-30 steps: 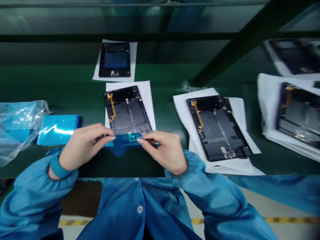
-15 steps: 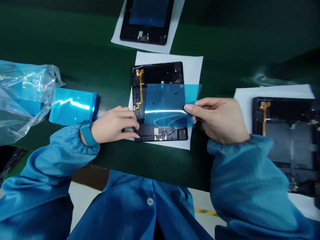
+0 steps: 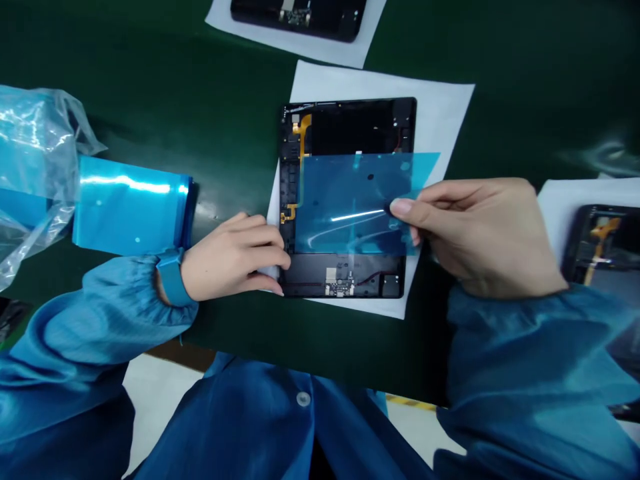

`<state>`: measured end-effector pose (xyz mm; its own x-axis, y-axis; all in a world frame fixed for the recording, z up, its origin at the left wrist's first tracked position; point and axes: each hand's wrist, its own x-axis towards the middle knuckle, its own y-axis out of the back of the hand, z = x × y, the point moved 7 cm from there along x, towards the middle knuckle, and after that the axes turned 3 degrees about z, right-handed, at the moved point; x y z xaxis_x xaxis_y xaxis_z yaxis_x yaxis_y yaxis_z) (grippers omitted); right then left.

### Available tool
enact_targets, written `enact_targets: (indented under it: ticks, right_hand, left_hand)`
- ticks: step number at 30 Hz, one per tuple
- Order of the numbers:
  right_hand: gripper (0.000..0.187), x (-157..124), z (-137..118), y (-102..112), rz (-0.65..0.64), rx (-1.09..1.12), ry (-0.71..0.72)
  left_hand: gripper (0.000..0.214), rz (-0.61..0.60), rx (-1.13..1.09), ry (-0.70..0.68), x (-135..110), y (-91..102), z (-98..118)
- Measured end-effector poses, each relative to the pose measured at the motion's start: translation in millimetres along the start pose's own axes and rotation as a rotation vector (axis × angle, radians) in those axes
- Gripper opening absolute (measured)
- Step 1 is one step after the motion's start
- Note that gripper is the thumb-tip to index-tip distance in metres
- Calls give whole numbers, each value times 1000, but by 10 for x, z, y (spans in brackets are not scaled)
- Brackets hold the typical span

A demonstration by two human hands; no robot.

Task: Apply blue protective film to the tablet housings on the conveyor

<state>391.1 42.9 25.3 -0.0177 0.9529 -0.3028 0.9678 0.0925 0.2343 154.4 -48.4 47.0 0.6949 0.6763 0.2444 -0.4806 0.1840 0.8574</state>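
An open black tablet frame (image 3: 345, 127) with an orange flex cable lies on a white paper sheet (image 3: 440, 107) in front of me. My right hand (image 3: 480, 233) pinches the right edge of a blue film sheet (image 3: 350, 200) and holds it flat over the frame's middle. My left hand (image 3: 233, 257) rests at the frame's left edge, fingers curled and pressing on the frame and paper. Both arms are in blue sleeves.
A stack of blue film sheets (image 3: 130, 207) lies at the left beside a clear plastic bag (image 3: 30, 153). Another tablet frame on paper (image 3: 300, 17) sits at the top, and one more (image 3: 600, 247) at the right edge. The bench surface (image 3: 150, 87) is dark green.
The film went from being held by both hands to being held by the right hand alone over the frame. The left hand moved to the frame's left edge. My view has come closer.
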Motion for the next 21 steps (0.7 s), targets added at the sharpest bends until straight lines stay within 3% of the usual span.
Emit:
enact_targets:
  ticks: [21]
  right_hand:
    - [44,-83,-55,67,55,-60,-17]
  left_hand:
    - [31,-21,-15,20,14,26,57]
